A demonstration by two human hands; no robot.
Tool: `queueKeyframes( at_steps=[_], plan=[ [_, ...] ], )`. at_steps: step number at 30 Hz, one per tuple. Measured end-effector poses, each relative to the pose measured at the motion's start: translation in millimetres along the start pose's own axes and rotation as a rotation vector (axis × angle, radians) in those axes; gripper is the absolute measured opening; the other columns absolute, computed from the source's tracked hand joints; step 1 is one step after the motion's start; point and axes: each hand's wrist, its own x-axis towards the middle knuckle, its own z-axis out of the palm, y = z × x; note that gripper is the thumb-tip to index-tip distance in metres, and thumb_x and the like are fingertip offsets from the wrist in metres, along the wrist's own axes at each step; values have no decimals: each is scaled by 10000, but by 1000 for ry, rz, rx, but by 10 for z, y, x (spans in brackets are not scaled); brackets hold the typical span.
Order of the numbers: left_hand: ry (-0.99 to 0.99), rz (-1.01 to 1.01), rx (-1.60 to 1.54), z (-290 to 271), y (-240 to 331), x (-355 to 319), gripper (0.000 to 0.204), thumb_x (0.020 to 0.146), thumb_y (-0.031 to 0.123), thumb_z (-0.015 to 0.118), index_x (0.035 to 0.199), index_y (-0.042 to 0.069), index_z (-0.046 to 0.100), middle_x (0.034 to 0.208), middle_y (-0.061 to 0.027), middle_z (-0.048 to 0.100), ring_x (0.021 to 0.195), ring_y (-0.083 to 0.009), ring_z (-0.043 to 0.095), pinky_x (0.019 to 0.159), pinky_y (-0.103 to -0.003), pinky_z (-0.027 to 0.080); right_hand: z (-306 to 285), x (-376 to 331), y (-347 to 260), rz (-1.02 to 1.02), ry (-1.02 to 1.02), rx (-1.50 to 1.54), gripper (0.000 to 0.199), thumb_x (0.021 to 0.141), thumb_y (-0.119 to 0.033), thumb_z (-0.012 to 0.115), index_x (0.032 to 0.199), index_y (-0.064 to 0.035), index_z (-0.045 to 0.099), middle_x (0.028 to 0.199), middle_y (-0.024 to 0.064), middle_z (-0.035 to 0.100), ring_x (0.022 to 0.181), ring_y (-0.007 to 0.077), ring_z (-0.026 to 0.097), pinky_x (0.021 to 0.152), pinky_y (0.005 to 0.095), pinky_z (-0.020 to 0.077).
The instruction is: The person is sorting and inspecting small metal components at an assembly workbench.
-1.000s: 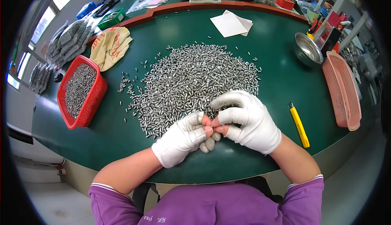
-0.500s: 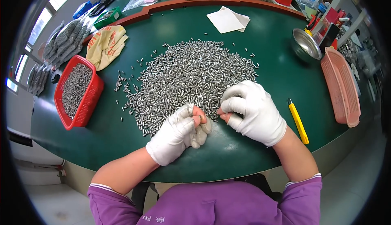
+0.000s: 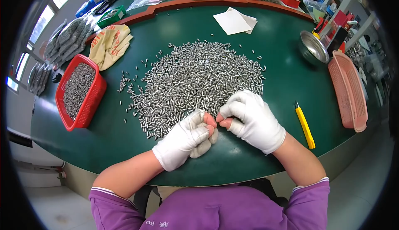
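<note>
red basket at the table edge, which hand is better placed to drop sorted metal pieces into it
Left, probably. The red plastic basket sits on the person's left, nearer the white-gloved left hand. The right hand would have to cross the pile of small silver metal pieces.

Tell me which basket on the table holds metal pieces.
The red basket at the left; the pink basket at the right looks empty.

head view, steeply downward (close) over table (image 3: 124, 147)

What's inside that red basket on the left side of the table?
The red basket holds a layer of small silvery metal pieces, like the big pile on the table. Whatever lies under that layer is hidden.
</note>
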Motion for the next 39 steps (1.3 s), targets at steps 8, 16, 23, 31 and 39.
queueKeyframes(
  at_steps=[8, 16, 23, 31, 39],
  plan=[
    [53, -38, 53, 57, 18, 3, 226, 902, 316, 634, 980, 118, 560, 822, -29, 603, 499, -55, 421, 432, -177, 277, -10, 14, -5, -18, 61, 321, 157, 702, -166, 756, 832, -115, 684, 792, 42, 592, 760, 236, 579, 680, 347, 474],
    [-4, 27, -21, -51, -48, 39, 245, 898, 340, 630, 965, 113, 565, 807, -36, 617, 559, -64, 459, 473, -187, 320, -18, 0, 81, 27, -58, -54, 86, 727, -175, 694, 799, -130, 679, 811, 48, 591, 796, 252, 584, 708, 366, 486],
    [-57, 25, -28, -74, -37, 24, 233, 968, 314, 492, 1008, 93, 554, 850, -35, 613, 586, -70, 463, 499, -200, 343, -22, -8, 19, 28, -94, -152, 115, 701, -157, 713, 802, -113, 681, 801, 43, 611, 770, 253, 589, 672, 379, 491],
    [-45, 26, -53, -38, -26, 28, 294, 903, 373, 609, 994, 101, 541, 857, -43, 608, 561, -69, 437, 485, -200, 304, -6, -23, 31, 63, -83, -144, 134, 710, -147, 721, 833, -116, 677, 819, 53, 609, 785, 250, 593, 676, 358, 494],
    [-19, 15, -52, 5, -7, 31, 261, 902, 292, 634, 1046, 98, 536, 864, -31, 600, 578, -62, 438, 505, -190, 302, -2, 2, -52, 158, -37, 466, 113, 763, -102, 735, 852, -76, 672, 863, 47, 587, 785, 195, 587, 695, 304, 477]
  ],
)
